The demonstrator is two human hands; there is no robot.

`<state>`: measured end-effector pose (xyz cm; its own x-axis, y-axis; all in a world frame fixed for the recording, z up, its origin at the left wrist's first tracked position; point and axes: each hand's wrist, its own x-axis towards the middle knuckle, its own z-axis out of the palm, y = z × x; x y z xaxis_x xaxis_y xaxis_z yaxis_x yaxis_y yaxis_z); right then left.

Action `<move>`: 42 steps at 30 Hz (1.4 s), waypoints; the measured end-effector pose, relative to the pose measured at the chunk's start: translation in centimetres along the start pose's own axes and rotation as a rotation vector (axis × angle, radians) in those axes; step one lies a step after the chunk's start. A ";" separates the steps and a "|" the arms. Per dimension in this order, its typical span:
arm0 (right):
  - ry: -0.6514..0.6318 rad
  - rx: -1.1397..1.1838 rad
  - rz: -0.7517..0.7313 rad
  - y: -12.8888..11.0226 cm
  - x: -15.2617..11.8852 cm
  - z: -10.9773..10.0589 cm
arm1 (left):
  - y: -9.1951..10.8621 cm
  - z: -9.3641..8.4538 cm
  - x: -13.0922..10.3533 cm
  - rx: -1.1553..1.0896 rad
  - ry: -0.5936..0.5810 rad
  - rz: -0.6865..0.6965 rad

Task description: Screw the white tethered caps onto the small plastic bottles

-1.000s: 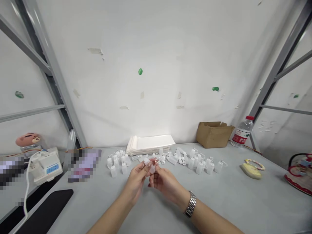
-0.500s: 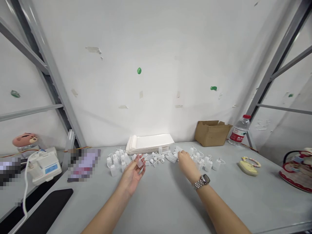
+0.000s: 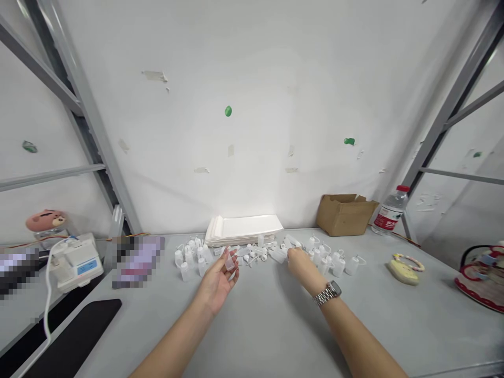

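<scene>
My left hand (image 3: 218,281) is turned palm up, its fingers closed around a small translucent plastic bottle (image 3: 230,262). My right hand (image 3: 302,266), with a metal watch on the wrist, is curled at the edge of the pile. Its fingertips are hidden, so what it grips cannot be made out. Between the hands lie loose bottles (image 3: 278,255) and small white caps (image 3: 247,258). Several bottles (image 3: 185,271) stand upright left of my left hand. More bottles, with looped caps (image 3: 352,265), stand right of my right hand.
A stack of white envelopes (image 3: 248,226) lies against the wall behind the pile. To the right are a cardboard box (image 3: 346,218), a water bottle (image 3: 388,212) and a yellow case (image 3: 402,272). A black pad (image 3: 79,336) and a white power strip (image 3: 76,268) are at left.
The view has shifted slightly. My left hand has tilted the small bottle more upright; my right hand stays by the pile with little movement.
</scene>
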<state>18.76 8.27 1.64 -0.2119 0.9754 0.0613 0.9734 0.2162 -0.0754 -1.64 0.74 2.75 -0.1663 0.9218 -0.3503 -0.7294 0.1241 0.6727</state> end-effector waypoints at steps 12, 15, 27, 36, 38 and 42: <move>-0.053 0.097 0.012 -0.5 -0.8 -1.4 | 0.1 0.3 -0.1 -0.014 0.011 -0.029; -0.049 0.128 0.025 -0.7 -0.8 -1.3 | 0.2 0.3 -0.2 -0.012 0.012 -0.031; -0.091 0.514 0.014 -0.4 -0.6 -2.0 | -0.1 0.1 -0.1 0.070 -0.023 0.000; -0.116 1.537 -0.228 -2.2 -0.9 -2.4 | -1.6 0.6 -0.7 0.474 -0.191 0.259; -0.123 1.706 -0.239 -2.9 -1.1 -2.0 | -2.0 0.7 -0.8 0.492 -0.197 0.239; -0.177 1.902 -0.205 -4.3 -1.8 -1.5 | -2.4 0.7 -0.8 0.525 -0.214 0.200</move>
<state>15.07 5.48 3.32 -0.4178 0.8990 0.1315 -0.4004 -0.0522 -0.9148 0.75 -0.02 1.89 -0.0890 0.9927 -0.0815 -0.2637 0.0554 0.9630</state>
